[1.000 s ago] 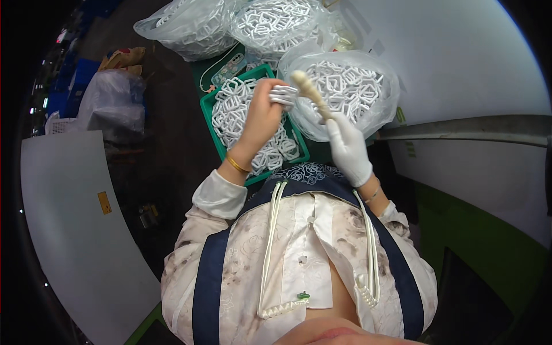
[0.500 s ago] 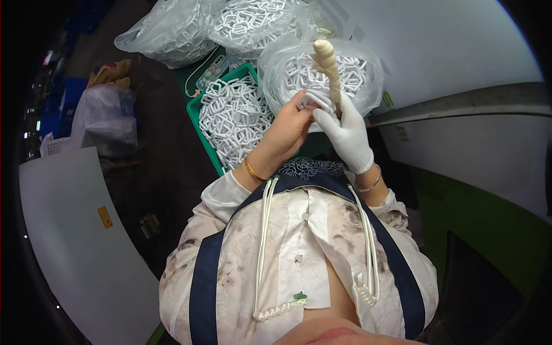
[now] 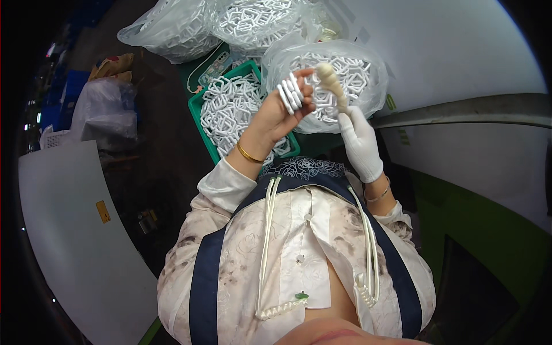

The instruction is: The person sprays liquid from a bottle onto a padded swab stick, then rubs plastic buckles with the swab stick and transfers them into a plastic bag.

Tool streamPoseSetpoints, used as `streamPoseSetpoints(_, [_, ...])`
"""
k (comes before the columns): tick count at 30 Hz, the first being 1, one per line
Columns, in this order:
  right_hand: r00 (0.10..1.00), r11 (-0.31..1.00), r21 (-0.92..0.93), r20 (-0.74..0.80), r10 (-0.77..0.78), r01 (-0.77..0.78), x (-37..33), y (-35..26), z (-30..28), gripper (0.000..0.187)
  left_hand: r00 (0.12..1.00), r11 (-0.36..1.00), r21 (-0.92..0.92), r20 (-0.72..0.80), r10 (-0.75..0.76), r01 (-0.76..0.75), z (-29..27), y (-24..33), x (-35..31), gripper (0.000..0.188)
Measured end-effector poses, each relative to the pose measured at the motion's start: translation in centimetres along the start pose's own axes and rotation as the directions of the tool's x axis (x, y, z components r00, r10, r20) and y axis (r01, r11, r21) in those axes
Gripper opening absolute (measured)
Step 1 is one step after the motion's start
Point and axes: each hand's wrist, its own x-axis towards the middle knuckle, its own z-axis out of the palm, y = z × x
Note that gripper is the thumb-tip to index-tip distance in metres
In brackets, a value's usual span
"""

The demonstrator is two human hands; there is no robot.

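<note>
My bare left hand (image 3: 275,119) is raised over the green crate with its fingers curled. A row of several white plastic links (image 3: 290,94) is held in it, pressed side by side. Whether the fingers pass through the links or grip them from outside I cannot tell. My right hand (image 3: 361,146), in a white knitted glove, grips the lower end of a cream-coloured stick (image 3: 330,80). The stick points up and away, thin near the glove and thick and lumpy at its rounded tip. Motion smears it a little. The links and the stick are apart.
A green crate (image 3: 198,118) full of loose white links stands below my left hand. Beyond the stick lies an open clear bag (image 3: 374,77) of links, with more bags (image 3: 172,31) behind. A phone (image 3: 221,64) rests by the crate. White panels (image 3: 454,52) rise at right.
The two hands have parted: my left hand moved left, carrying the links off from beside the stick. My right hand has shifted slightly right and nearer, and the stick's tip sits lower.
</note>
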Motion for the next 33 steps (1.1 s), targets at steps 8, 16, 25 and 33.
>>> streamPoseSetpoints(8, [0.998,0.976,0.216,0.062,-0.030,0.016,1.4,-2.9,1.6,0.023,0.998,0.997,-0.048,0.039,-0.052,0.054,1.5,-3.3,0.9,0.050])
streamPoseSetpoints(16, [0.956,0.984,0.163,-0.293,-0.022,0.072,2.4,-2.3,1.0,0.021,0.998,0.972,-0.230,-0.043,-0.052,0.041,0.8,-3.4,0.1,0.039])
streamPoseSetpoints(25, [0.956,0.989,0.125,-0.291,-0.038,0.077,2.5,-2.7,1.4,0.029,1.000,0.995,-0.098,-0.001,-0.020,0.020,-0.4,-3.9,0.0,0.040])
streamPoseSetpoints(33, [0.964,0.981,0.165,-0.259,-0.055,0.100,2.5,-3.2,1.9,0.020,1.000,0.985,-0.172,0.001,0.000,0.000,0.3,-3.8,-0.1,0.036])
